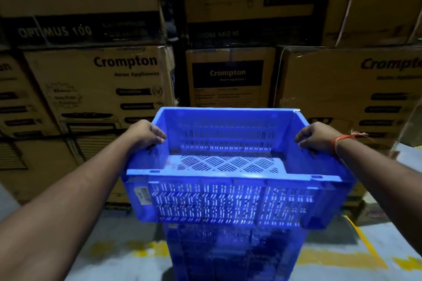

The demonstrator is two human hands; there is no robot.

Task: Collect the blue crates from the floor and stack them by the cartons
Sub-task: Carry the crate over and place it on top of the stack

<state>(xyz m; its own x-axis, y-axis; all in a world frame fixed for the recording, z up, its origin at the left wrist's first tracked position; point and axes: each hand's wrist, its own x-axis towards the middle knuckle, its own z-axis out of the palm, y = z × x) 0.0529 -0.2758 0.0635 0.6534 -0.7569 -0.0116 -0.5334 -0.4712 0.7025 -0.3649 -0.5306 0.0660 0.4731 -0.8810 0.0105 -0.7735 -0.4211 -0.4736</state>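
I hold a blue slotted plastic crate (230,198) in front of me, empty inside, its open top facing up. My left hand (146,133) grips its left rim and my right hand (316,137) grips its right rim. Directly beneath it stands a stack of blue crates (233,253) on the floor, partly hidden by the held crate; whether the two touch I cannot tell. Brown cartons (102,84) printed "Crompton" rise in a wall just behind the crates.
More cartons (356,89) fill the right side and the upper rows. The grey concrete floor (114,264) has worn yellow paint marks (146,250) on both sides of the stack. An orange thread band circles my right wrist.
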